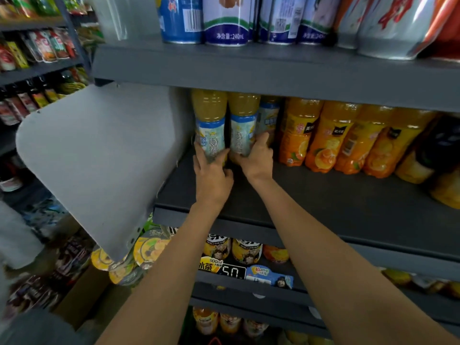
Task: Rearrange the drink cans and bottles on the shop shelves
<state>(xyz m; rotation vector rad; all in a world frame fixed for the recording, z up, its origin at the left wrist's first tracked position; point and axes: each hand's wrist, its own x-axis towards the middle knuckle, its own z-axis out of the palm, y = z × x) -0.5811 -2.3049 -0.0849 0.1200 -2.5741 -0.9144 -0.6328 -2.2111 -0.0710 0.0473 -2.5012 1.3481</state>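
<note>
Now one bottle (211, 135) per hand (214, 175)

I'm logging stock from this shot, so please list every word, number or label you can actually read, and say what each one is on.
"净含量:240mL": white and blue can on the top shelf.
"900ml": yellow shelf tag on the lower shelf edge.
"冰茶": same yellow shelf tag, partly cut off.
"50": black price tag beside it.
Blurred, unreadable: fine print on the two bottles the hands hold, orange juice bottles' labels, blue promo tag, other cans.

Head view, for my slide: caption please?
Both hands grip blue-labelled bottles on a shop shelf.
</note>
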